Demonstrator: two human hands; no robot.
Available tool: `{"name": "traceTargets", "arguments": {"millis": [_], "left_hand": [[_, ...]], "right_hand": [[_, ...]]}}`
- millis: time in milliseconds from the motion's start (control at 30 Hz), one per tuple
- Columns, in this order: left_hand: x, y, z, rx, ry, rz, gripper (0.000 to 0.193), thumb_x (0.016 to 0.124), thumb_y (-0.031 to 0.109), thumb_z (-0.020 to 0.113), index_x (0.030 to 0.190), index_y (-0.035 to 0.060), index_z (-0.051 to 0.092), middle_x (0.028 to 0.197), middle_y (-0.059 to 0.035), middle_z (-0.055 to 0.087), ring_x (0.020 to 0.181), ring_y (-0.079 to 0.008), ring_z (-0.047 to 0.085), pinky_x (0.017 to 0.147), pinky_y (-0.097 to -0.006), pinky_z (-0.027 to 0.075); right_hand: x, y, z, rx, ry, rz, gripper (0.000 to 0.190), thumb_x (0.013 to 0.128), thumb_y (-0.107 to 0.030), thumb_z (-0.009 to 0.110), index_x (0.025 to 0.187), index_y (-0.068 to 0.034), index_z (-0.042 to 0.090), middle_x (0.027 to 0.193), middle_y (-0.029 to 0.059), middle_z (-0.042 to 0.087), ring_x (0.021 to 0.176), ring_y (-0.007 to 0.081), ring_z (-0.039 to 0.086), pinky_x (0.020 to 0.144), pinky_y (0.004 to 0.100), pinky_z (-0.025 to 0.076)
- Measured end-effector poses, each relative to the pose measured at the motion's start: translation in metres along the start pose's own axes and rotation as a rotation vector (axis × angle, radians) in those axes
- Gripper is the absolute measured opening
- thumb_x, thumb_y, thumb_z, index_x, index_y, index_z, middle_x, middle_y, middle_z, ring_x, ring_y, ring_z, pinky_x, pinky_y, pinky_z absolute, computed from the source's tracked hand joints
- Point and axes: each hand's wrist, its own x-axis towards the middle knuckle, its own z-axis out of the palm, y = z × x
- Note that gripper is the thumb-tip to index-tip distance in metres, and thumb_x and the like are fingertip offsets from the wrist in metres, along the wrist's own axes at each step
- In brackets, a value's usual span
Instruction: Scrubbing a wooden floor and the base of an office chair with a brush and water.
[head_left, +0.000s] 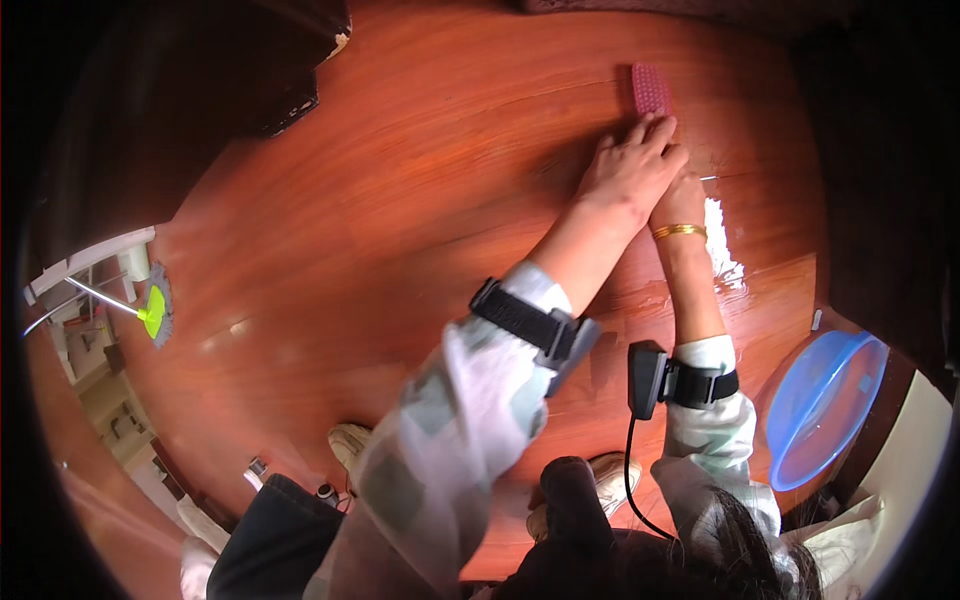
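Note:
On the reddish wooden floor (420, 225), both my hands are close together at the upper right. My left hand (634, 161) reaches over my right, its fingers bent at the near end of a pink textured object (651, 88), perhaps a shoe sole or a slipper. My right hand (681, 199), with a gold bangle at the wrist, lies partly under the left; its fingers are hidden, so what it grips cannot be told. A bright, wet-looking patch (721, 251) shines on the floor just right of my right wrist.
A translucent blue plastic basin (825, 412) leans at the right beside dark furniture (885, 187). More dark furniture (150, 97) stands at the upper left. A mop with a lime-green head (154, 311) rests at the far left. Shoes and dark-trousered legs show below.

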Motion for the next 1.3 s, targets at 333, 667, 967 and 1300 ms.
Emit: {"name": "traceTargets", "arguments": {"millis": [333, 667, 967, 1300], "left_hand": [[-0.212, -0.012, -0.029, 0.030, 0.059, -0.582, 0.037, 0.073, 0.008, 0.058, 0.108, 0.0076, 0.046, 0.136, -0.0142, 0.025, 0.121, -0.0362, 0.033, 0.096, -0.0420, 0.036], [-0.103, 0.052, 0.024, 0.059, 0.062, -0.223, 0.019, 0.077, 0.010, 0.051, 0.095, 0.0068, 0.047, 0.132, -0.0150, 0.033, 0.124, -0.0348, 0.030, 0.086, -0.0391, 0.046], [-0.141, 0.063, 0.026, -0.147, -0.055, -0.328, 0.026, 0.075, 0.004, 0.053, 0.101, 0.0064, 0.050, 0.136, -0.0151, 0.027, 0.124, -0.0342, 0.031, 0.096, -0.0393, 0.037], [-0.098, 0.065, 0.033, -0.038, -0.041, -0.101, 0.024, 0.077, 0.006, 0.049, 0.100, 0.0075, 0.047, 0.135, -0.0139, 0.028, 0.125, -0.0314, 0.030, 0.091, -0.0400, 0.042]], "right_hand": [[-0.144, -0.161, 0.033, 0.220, -0.472, -0.384, 0.023, 0.070, -0.010, 0.051, 0.089, 0.003, 0.056, 0.073, 0.0175, 0.061, 0.066, 0.0268, 0.062, 0.057, 0.0348, 0.051], [-0.117, -0.009, -0.002, 0.159, -0.214, -0.180, 0.014, 0.072, -0.015, 0.058, 0.081, -0.005, 0.058, 0.068, 0.0152, 0.060, 0.059, 0.0261, 0.062, 0.050, 0.0361, 0.051], [-0.156, -0.028, -0.001, 0.190, -0.367, -0.024, 0.015, 0.074, -0.009, 0.051, 0.087, -0.001, 0.055, 0.070, 0.0197, 0.059, 0.061, 0.0329, 0.060, 0.052, 0.0396, 0.050], [-0.135, -0.005, -0.008, 0.210, -0.244, 0.060, 0.014, 0.076, -0.015, 0.055, 0.080, -0.002, 0.057, 0.068, 0.0186, 0.060, 0.061, 0.0328, 0.061, 0.052, 0.0410, 0.050]]}}
